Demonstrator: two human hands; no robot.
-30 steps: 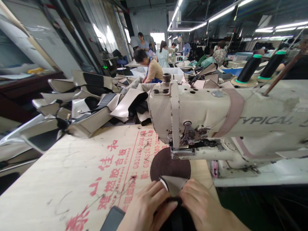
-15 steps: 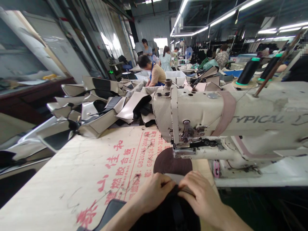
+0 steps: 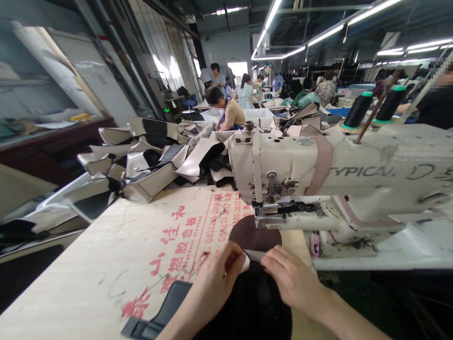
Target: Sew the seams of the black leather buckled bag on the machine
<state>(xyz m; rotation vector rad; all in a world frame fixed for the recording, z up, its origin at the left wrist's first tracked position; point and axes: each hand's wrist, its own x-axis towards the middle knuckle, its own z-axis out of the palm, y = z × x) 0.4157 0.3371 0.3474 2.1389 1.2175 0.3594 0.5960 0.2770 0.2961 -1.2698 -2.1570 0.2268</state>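
My left hand [image 3: 230,267] is closed in a pinch on the pale edge of a black and beige bag piece [image 3: 253,302]. On the other side, my right hand [image 3: 288,276] grips the same edge, its fingers bent over the light strip. The black body of the piece hangs below both hands, toward me. A dark flap with a strap-like end [image 3: 173,302] shows beside my left forearm. Just beyond my fingers lies a dark brown roll of tape [image 3: 256,233], under the needle end of a sewing machine [image 3: 283,160].
A plywood board [image 3: 141,255] with red print covers the table. Several beige and black bag pieces [image 3: 152,182] are piled at its far edge. Black thread cones [image 3: 358,111] stand behind the machine. A co-worker [image 3: 231,113] bends over white bins, with other people farther back.
My left hand has turned and drawn slightly left, and a folded pale edge now shows at its fingertips. The gap between my hands has widened. The view has shifted a little.
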